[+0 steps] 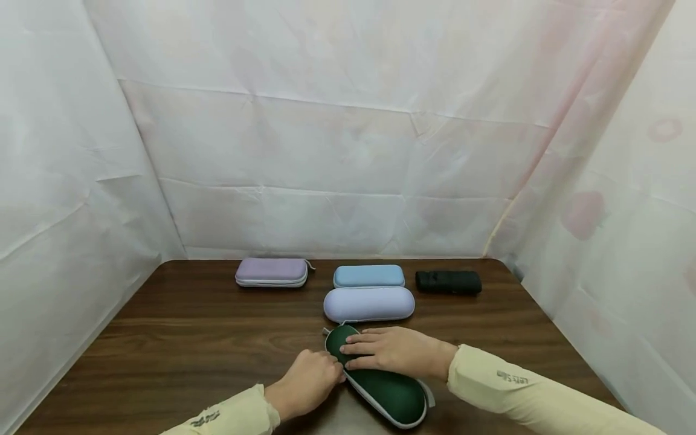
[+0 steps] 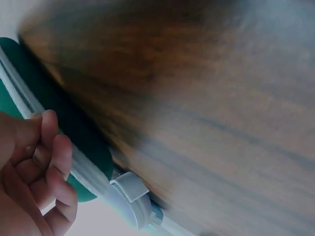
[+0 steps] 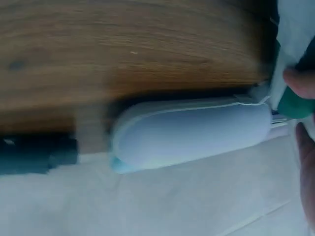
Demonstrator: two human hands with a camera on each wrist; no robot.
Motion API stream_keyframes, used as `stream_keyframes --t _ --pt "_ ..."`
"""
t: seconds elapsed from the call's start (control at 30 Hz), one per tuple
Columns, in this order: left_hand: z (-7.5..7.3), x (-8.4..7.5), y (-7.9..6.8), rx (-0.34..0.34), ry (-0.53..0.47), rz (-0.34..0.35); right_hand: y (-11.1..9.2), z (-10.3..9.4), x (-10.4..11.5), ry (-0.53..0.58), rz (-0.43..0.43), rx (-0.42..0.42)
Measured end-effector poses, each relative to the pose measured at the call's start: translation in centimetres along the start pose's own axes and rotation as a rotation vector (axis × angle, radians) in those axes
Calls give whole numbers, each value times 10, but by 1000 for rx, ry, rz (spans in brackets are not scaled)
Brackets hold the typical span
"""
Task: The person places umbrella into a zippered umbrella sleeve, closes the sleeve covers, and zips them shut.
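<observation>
A dark green hard zip case [image 1: 388, 396], shaped like a glasses case, lies slanted on the wooden table with a pale grey zipper band [image 2: 91, 179] along its side. My left hand [image 1: 311, 379] is at its near left side, thumb and forefinger pinched together at the zipper; the zipper pull itself is hidden by the fingers. My right hand [image 1: 399, 351] rests on the lid from the right, fingers spread and nearly straight. Just beyond the green case's far end lies a lavender rounded case [image 1: 370, 304]. The band looks closed along its visible length.
Behind the lavender case sits a light blue case [image 1: 370, 275]. A purple zip case [image 1: 272, 272] is at the back left, a black folded pouch [image 1: 448, 282] at the back right. White sheeting [image 1: 326, 151] hangs along the table's far edge and both sides.
</observation>
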State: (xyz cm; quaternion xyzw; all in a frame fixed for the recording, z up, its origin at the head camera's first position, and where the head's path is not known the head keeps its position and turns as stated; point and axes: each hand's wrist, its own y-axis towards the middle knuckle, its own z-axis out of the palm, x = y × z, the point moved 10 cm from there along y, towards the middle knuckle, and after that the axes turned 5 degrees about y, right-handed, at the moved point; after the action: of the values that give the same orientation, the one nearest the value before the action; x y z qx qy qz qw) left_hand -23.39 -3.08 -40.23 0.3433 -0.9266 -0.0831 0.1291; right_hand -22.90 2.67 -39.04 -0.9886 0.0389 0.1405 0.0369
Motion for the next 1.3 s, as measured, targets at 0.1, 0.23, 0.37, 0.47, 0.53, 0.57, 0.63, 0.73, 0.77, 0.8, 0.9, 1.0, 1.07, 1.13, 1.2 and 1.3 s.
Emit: stream_keyframes --t 0.1,0.23,0.37,0.47,0.53,0.57,0.63,0.73,0.77,0.8,0.9,1.0,1.07,1.13,1.2,1.3 --pt "3 -2 -3 14 32 7 6 -2 1 33 30 -1" --pt "2 -3 -5 -13 66 5 11 -10 -2 -5 87 -22" --pt "0 -7 -6 -30 70 25 14 -18 -5 -23 122 -33" --pt "-1 -8 -6 -37 73 25 14 -20 -7 -20 141 -25" --pt "-1 -8 -7 -39 73 21 14 -20 -9 -21 154 -17" --pt "0 -8 -7 -40 73 18 14 -20 -9 -23 160 -15" --pt "0 -8 -7 -42 77 19 13 -20 -10 -25 169 -9" --pt "1 -7 -7 -40 78 24 12 -17 -12 -15 192 13" --pt "1 -7 -8 -36 79 25 11 -15 -14 -5 204 24" --pt "2 -6 -8 -32 79 23 11 -13 -16 12 219 43" --pt "4 -3 -11 -11 65 5 5 -4 -25 94 282 109" --pt "5 1 -15 -11 64 -9 -3 3 -35 198 350 147" --pt "3 4 -19 -30 67 -16 -9 4 -41 255 383 139" --pt "1 7 -22 -48 72 -19 -14 5 -44 271 396 114" --pt "0 11 -25 -60 69 -27 -19 4 -46 270 400 81" --pt "-1 16 -29 -62 59 -32 -24 4 -44 238 397 36"
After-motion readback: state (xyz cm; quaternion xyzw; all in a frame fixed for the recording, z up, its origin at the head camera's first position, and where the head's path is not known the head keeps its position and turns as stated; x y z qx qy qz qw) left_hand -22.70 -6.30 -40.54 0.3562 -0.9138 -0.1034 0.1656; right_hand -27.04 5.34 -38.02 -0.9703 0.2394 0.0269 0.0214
